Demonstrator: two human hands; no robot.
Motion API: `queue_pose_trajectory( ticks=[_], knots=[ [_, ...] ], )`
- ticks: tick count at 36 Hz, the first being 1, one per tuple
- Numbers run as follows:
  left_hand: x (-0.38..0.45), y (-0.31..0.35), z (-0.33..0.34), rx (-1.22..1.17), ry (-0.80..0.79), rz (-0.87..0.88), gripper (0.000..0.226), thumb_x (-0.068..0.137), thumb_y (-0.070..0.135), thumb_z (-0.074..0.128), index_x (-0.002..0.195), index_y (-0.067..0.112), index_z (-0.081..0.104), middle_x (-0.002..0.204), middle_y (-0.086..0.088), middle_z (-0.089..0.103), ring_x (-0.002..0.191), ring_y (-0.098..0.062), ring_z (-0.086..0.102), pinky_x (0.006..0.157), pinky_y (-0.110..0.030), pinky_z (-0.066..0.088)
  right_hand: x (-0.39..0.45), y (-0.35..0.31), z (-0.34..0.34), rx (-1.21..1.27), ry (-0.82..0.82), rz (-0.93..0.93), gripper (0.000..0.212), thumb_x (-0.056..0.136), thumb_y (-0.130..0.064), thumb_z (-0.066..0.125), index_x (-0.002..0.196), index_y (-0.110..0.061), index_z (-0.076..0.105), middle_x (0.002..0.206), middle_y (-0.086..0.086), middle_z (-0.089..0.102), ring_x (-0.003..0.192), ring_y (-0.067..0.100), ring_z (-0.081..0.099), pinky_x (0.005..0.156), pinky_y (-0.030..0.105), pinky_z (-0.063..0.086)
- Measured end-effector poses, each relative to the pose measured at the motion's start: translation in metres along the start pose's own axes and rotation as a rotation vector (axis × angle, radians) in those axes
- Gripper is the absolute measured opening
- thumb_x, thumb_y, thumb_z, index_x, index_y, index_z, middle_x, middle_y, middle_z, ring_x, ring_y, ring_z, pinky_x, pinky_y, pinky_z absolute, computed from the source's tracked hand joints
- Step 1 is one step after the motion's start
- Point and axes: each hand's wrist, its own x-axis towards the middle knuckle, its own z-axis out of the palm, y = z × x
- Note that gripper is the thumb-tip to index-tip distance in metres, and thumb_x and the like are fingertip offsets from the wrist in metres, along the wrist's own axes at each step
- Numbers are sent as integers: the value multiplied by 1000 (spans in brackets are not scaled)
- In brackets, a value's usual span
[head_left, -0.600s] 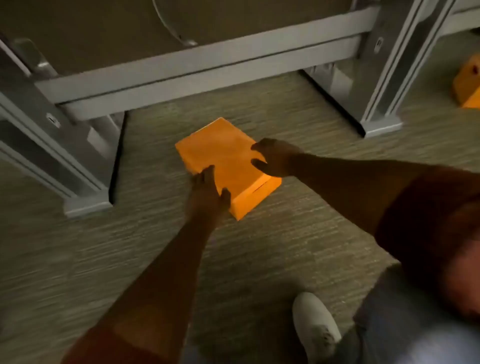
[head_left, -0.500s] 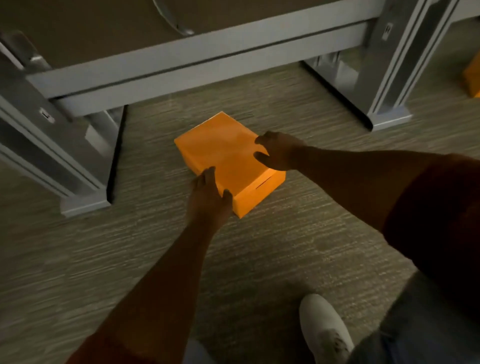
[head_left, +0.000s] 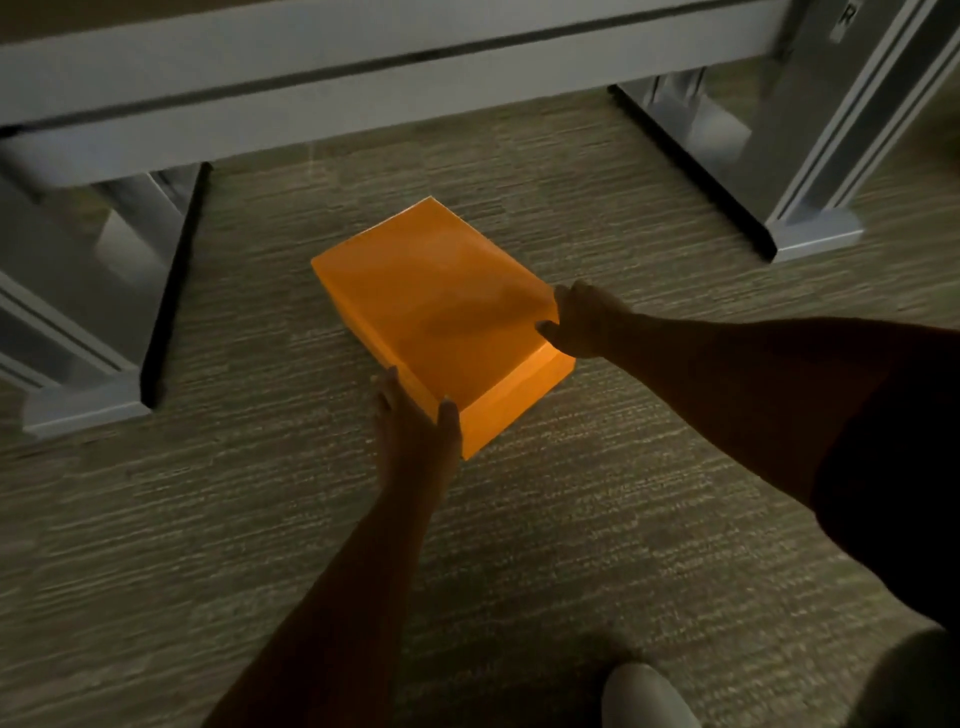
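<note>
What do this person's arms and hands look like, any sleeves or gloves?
The left grip and right grip are ungloved hands on bare forearms; no watch or wristband shows. A dark short sleeve covers the right upper arm; its colour is unclear in the dim light.

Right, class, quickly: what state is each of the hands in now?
Left hand: grips the near corner of the orange box.
Right hand: grips the box's right edge.
</note>
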Motion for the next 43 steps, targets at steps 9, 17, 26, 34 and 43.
queue_pose_trajectory(
  ticks=[9, 17, 26, 34, 43],
  knots=[
    [33, -7, 42, -427, -72, -441, 75, 93, 56, 49, 148, 8, 32, 139, -12, 51, 121, -29, 54, 94, -41, 44, 30, 6, 20, 364, -31, 205, 55, 99, -48, 46, 133, -4, 52, 126, 19, 59, 114, 34, 60, 84, 37, 44],
    [45, -12, 55, -521, -154, -577, 66, 85, 63, 58, 127, 12, 50, 117, -14, 60, 107, -34, 60, 95, -52, 52, 40, 11, 35, 672, -33, 297, 37, 99, -30, 55, 127, -5, 57, 91, 6, 60, 65, 9, 47, 53, 27, 38],
    [59, -22, 62, -570, -151, -571, 41, 82, 62, 63, 100, 27, 52, 79, 4, 51, 79, -27, 58, 88, -58, 56, 49, -4, 23, 1067, -194, 613, 45, 99, -20, 55, 142, -10, 45, 141, 17, 52, 124, 38, 55, 89, 50, 54],
    [65, -20, 50, -760, -315, -738, 66, 89, 57, 58, 144, 28, 39, 138, -10, 47, 120, -37, 53, 87, -50, 58, 42, 0, 28, 1156, -181, 498, 50, 99, -17, 57, 145, -7, 40, 145, 20, 50, 129, 40, 51, 106, 56, 47],
    [68, -42, 23, -836, -145, -721, 55, 94, 48, 55, 142, 25, 44, 141, -9, 47, 122, -36, 50, 91, -48, 56, 37, -37, 23, 1076, -219, 425, 46, 99, -22, 57, 139, -3, 47, 135, 22, 56, 121, 38, 59, 101, 52, 52]
  ],
)
